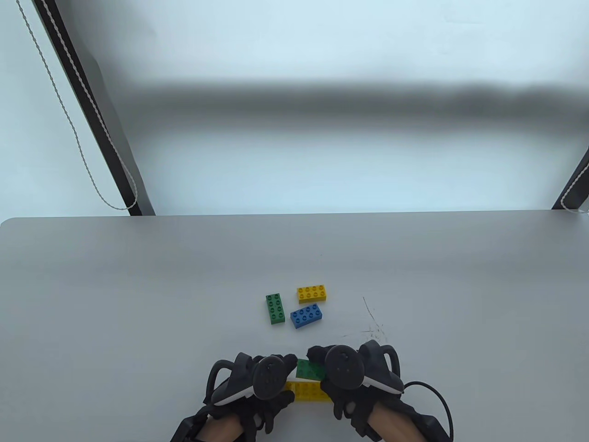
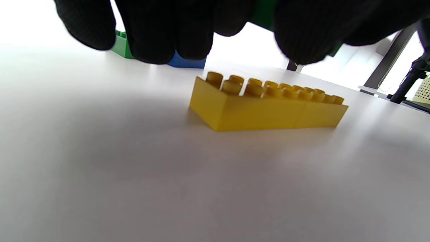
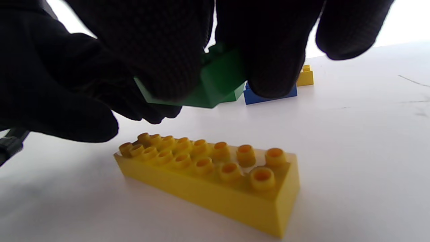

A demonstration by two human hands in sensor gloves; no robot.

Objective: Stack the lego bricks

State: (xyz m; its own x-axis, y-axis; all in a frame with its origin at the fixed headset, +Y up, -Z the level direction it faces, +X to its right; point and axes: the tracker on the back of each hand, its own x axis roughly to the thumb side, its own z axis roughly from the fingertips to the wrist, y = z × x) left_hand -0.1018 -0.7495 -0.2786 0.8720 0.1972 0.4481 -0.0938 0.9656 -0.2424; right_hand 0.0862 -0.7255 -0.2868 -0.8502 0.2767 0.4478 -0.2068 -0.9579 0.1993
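A green brick (image 1: 309, 368) is held tilted just above a long yellow base (image 1: 306, 391) that lies flat on the table near its front edge. My right hand (image 1: 317, 357) pinches the green brick (image 3: 215, 90) between thumb and fingers, seen close in the right wrist view (image 3: 220, 72). My left hand (image 1: 287, 363) holds the brick's left end; only a sliver of green (image 2: 265, 13) shows between its fingers. The yellow base (image 2: 268, 111) shows a seam like two bricks end to end, with bare studs (image 3: 208, 161).
Three loose bricks lie beyond the hands: a green one (image 1: 274, 309), a yellow one (image 1: 312, 293) and a blue one (image 1: 306, 316). Faint scratch marks (image 1: 372, 322) lie to their right. The table's far edge (image 1: 294, 215) is well beyond.
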